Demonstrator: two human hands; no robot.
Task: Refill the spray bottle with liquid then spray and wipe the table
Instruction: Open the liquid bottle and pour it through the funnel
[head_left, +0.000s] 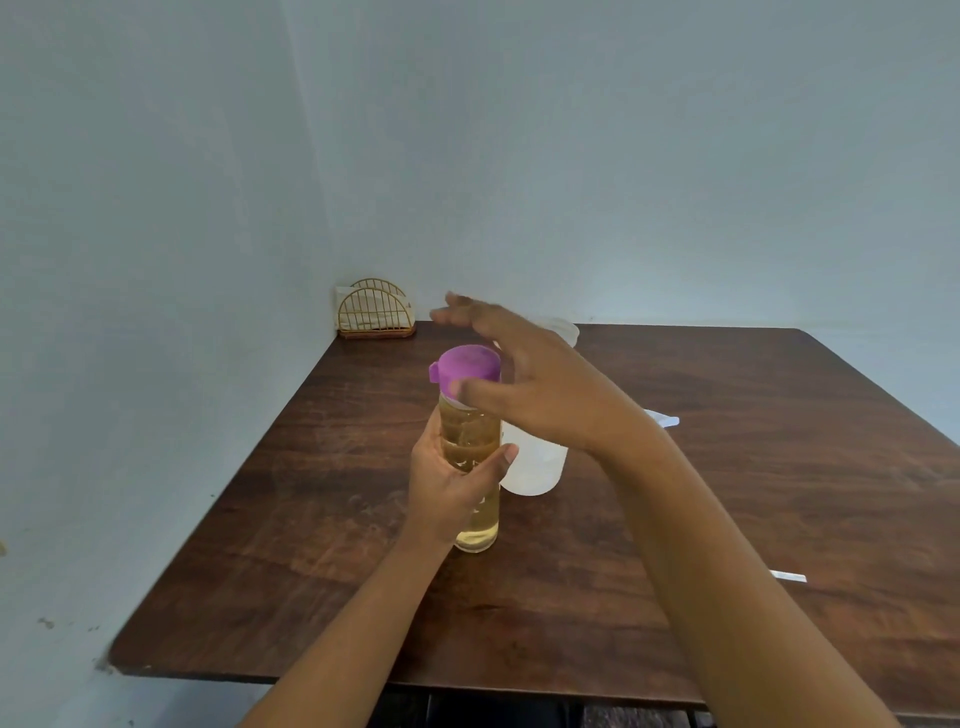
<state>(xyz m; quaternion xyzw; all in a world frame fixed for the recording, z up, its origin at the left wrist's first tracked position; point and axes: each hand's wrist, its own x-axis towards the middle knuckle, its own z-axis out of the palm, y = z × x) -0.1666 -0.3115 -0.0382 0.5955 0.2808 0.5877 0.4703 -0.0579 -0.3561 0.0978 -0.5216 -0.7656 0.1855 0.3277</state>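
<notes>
Pale corner walls (571, 130) — dark wooden table (727, 493).

Two hands (449, 483) (524, 384), one purple-capped bottle (470, 441), one translucent container (535, 467), one wire napkin holder (375, 312), one table (727, 467).

No words, numbers or signs can be read here. The bottle (470, 431) with the yellow liquid has no label that can be read, and neither does the white jug (535, 467) just behind it. The little white strip (788, 576) on the table is too small to tell if anything is written on it.
</notes>
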